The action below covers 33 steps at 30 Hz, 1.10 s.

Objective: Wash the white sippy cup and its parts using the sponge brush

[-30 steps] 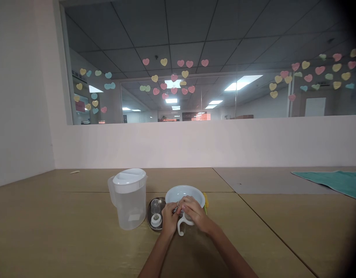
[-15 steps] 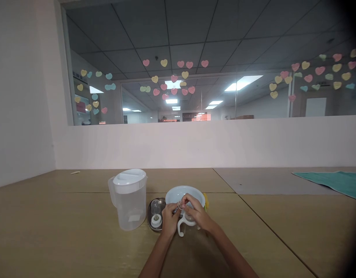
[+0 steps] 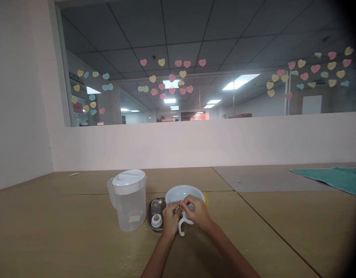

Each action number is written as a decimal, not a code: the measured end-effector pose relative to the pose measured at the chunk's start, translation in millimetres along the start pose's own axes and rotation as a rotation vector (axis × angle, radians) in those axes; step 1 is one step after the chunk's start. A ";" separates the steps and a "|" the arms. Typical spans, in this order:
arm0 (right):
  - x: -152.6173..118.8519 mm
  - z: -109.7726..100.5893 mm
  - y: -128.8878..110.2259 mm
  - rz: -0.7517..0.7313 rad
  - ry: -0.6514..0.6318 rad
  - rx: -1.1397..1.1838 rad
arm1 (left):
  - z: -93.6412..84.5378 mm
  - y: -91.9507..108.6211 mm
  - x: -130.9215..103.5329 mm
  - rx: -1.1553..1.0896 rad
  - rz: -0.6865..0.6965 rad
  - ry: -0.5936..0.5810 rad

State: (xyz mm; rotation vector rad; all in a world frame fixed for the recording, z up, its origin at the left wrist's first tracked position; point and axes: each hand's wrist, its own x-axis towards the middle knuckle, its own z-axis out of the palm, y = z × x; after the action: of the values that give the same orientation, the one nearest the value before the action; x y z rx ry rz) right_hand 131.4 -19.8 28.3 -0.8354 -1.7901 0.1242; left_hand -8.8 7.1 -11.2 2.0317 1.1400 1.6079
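Observation:
My left hand (image 3: 171,218) and my right hand (image 3: 195,212) meet fingertip to fingertip in front of the light-blue bowl (image 3: 185,188). Both are closed in a pinch, and the fingers mostly cover whatever small piece is between them. Under my right hand is a white curved bottle handle (image 3: 182,227), partly hidden by that hand. Left of my left hand, a metal tray (image 3: 151,227) holds a white bottle collar with its nipple (image 3: 156,220) and a clear dome cap (image 3: 155,207).
A clear lidded pitcher (image 3: 130,204) stands left of the tray. Something yellow (image 3: 206,199) shows behind the bowl's right side. A green cloth (image 3: 334,178) lies at the far right. Behind the table, a wall carries a window with heart-shaped notes.
My fingertips have drawn closer together, covering the small clear ring-like piece that showed between them. My right hand now hides more of the handle piece. The view has shifted slightly.

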 end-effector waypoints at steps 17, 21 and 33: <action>3.2 -5.5 -12.0 -0.042 -0.068 0.074 | 4.6 -2.4 -2.9 0.056 -0.035 -0.022; 4.3 -6.4 -10.0 -0.027 -0.069 0.068 | 4.7 -1.7 -3.1 0.044 -0.044 -0.008; 1.2 -2.3 14.7 0.003 -0.086 -0.010 | 6.3 2.1 -1.4 0.005 -0.050 -0.014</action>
State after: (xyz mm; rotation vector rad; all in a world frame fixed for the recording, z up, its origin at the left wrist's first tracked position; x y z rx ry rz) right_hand 140.2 -8.8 23.3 -0.8512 -1.8710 0.1557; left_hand -2.3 6.2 -12.8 1.9979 1.1810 1.5667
